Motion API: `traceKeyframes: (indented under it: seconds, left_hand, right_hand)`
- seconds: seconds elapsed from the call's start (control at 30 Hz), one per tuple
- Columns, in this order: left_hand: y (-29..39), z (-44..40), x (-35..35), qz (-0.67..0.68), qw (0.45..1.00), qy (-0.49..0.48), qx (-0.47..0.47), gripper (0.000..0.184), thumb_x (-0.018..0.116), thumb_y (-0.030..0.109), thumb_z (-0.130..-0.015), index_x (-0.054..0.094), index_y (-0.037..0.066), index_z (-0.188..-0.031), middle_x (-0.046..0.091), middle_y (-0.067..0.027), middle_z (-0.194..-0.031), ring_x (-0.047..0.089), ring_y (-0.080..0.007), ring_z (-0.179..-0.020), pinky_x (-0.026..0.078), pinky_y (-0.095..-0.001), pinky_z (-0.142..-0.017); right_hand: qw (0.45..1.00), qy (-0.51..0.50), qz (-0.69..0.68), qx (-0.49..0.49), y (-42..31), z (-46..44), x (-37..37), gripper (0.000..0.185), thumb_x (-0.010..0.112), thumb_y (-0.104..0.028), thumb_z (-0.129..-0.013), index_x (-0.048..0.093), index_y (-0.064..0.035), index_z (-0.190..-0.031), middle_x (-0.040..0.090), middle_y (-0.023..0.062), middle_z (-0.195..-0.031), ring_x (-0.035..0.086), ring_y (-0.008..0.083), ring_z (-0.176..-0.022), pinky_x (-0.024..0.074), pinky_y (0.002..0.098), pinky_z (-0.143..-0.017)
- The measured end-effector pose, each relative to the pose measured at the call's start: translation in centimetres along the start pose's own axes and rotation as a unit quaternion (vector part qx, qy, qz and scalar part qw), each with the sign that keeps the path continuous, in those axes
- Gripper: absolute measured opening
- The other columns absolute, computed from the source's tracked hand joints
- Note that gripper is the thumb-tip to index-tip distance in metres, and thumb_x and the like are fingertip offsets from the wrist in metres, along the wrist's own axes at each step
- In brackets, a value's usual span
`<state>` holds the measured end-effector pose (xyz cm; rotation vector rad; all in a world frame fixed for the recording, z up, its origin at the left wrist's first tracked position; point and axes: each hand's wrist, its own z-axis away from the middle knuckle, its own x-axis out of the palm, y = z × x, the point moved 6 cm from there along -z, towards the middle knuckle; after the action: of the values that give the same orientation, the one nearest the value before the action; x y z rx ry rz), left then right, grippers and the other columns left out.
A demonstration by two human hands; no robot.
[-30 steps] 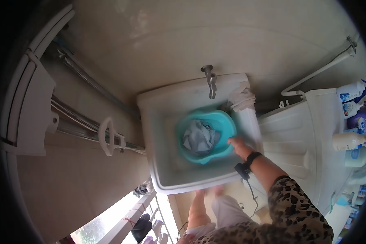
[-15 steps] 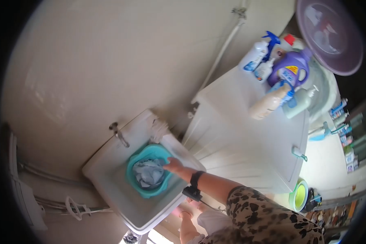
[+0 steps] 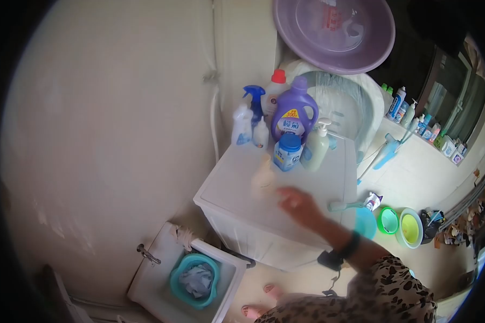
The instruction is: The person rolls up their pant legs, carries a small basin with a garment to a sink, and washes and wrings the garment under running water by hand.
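My right hand (image 3: 300,208) hovers over the white lidded appliance (image 3: 226,191), thumb and fingers curved and apart, with nothing seen between them. Just left of its fingertips is a pale beige bottle (image 3: 263,180), smeared by motion; I cannot tell whether they touch. Behind the bottle stand a blue-lidded tub (image 3: 288,153), a green pump bottle (image 3: 316,151) and a purple detergent jug (image 3: 295,119). A turquoise basin (image 3: 214,290) holding grey-white cloth (image 3: 196,281) sits in the white sink (image 3: 145,288) at lower left. My left hand is out of view.
A blue-topped spray bottle (image 3: 255,102) and a red-capped bottle (image 3: 275,94) stand at the back. A large purple basin (image 3: 339,59) is beyond them. A brush (image 3: 344,205) lies at the right edge. Several bottles line a ledge (image 3: 415,137). Green-rimmed buckets (image 3: 388,220) stand on the floor.
My right hand has left the turquoise basin's rim and moved over the appliance top, close to the beige bottle. The view has swung right, so the sink sits lower left.
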<state>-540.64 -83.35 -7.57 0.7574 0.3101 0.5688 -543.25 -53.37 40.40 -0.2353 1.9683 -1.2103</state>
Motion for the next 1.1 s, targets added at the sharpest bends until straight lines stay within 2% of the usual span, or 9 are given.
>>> traceKeyframes:
  seconds: [0.03,0.17,0.3,0.4,0.53,0.7,0.8,0.97,1.1]
  left_hand:
    - [0.7,0.4,0.3,-0.023,1.000,-0.013,0.010,0.032,0.056,0.032,-0.083,0.056,0.011,-0.107,0.061,-0.0070,-0.103,0.058,-0.0222,-0.094,0.048,-0.0346,-0.081]
    - [2.5,1.8,0.7,-0.082,0.995,-0.040,0.036,0.034,0.057,0.032,-0.082,0.057,0.010,-0.108,0.061,-0.0077,-0.103,0.058,-0.0230,-0.094,0.048,-0.0350,-0.081]
    - [1.1,4.1,-0.1,-0.097,0.994,-0.035,0.041,0.035,0.057,0.033,-0.082,0.057,0.010,-0.109,0.061,-0.0085,-0.104,0.058,-0.0238,-0.095,0.047,-0.0354,-0.082]
    - [-1.8,6.3,-0.6,-0.102,0.994,-0.024,0.036,0.036,0.057,0.033,-0.082,0.058,0.010,-0.109,0.061,-0.0090,-0.105,0.058,-0.0245,-0.095,0.047,-0.0357,-0.082]
    - [-11.2,10.3,-1.5,-0.144,0.989,-0.013,0.039,0.038,0.057,0.034,-0.081,0.058,0.009,-0.110,0.061,-0.0097,-0.106,0.058,-0.0253,-0.096,0.047,-0.0361,-0.083]
    - [-25.2,15.7,1.0,-0.204,0.977,-0.025,0.061,0.039,0.058,0.034,-0.081,0.058,0.009,-0.111,0.062,-0.0106,-0.106,0.059,-0.0263,-0.097,0.047,-0.0366,-0.083]
    - [-14.6,19.6,-1.6,-0.118,0.989,0.005,-0.084,0.039,0.062,0.033,-0.075,0.062,0.006,-0.103,0.064,-0.0137,-0.097,0.060,-0.0287,-0.093,0.047,-0.0370,-0.083]
    - [-9.1,20.0,-3.7,-0.184,0.971,0.147,-0.045,0.044,0.060,0.042,-0.081,0.061,0.005,-0.106,0.060,-0.0138,-0.106,0.058,-0.0247,-0.098,0.045,-0.0364,-0.087]
    - [2.9,21.0,-8.8,0.425,0.887,0.119,0.136,0.078,0.057,0.060,-0.078,0.038,0.007,-0.132,0.044,-0.0119,-0.131,0.048,-0.0275,-0.115,0.042,-0.0424,-0.092]
  right_hand:
    - [0.968,0.137,0.125,-0.170,-0.6,-1.9,-4.0,0.037,0.065,-0.010,-0.076,0.058,-0.0071,-0.112,0.059,0.0145,-0.111,0.057,0.0286,-0.102,0.0450,0.0347,-0.088]
    - [0.876,0.277,0.342,-0.196,0.5,-9.8,-14.0,0.052,0.065,-0.006,-0.071,0.053,-0.0098,-0.121,0.042,0.0149,-0.133,0.038,0.0330,-0.124,0.0352,0.0416,-0.101]
    - [0.921,0.137,0.343,-0.123,7.6,-16.8,-16.9,0.054,0.062,-0.013,-0.073,0.050,-0.0116,-0.126,0.044,0.0187,-0.129,0.044,0.0340,-0.118,0.0372,0.0383,-0.099]
    - [0.925,0.164,0.313,-0.141,7.4,-16.9,-18.5,0.034,0.060,-0.013,-0.077,0.059,-0.0043,-0.110,0.059,0.0171,-0.091,0.058,0.0345,-0.088,0.0458,0.0376,-0.079]
    - [0.946,0.140,0.228,-0.184,0.2,-12.7,-18.7,0.034,0.061,-0.006,-0.082,0.056,-0.0020,-0.115,0.058,0.0112,-0.101,0.059,0.0167,-0.078,0.0498,0.0261,-0.064]
    - [0.979,0.053,0.097,-0.173,-7.9,-6.5,-13.2,0.030,0.059,-0.003,-0.085,0.056,0.0003,-0.115,0.057,0.0056,-0.108,0.056,0.0107,-0.085,0.0477,0.0223,-0.065]
    - [0.977,-0.034,0.042,-0.204,-9.0,-4.0,-5.7,0.031,0.059,0.001,-0.084,0.056,-0.0005,-0.114,0.057,0.0043,-0.106,0.054,0.0092,-0.085,0.0465,0.0207,-0.066]
    - [0.937,-0.200,0.008,-0.288,-10.8,1.9,10.3,0.035,0.062,0.006,-0.072,0.060,-0.0013,-0.106,0.057,0.0061,-0.083,0.055,0.0105,-0.073,0.0451,0.0217,-0.058]
    - [0.930,-0.273,-0.039,-0.241,-10.4,5.7,19.1,0.033,0.065,0.003,-0.070,0.062,-0.0013,-0.102,0.057,0.0071,-0.077,0.055,0.0119,-0.063,0.0437,0.0238,-0.054]
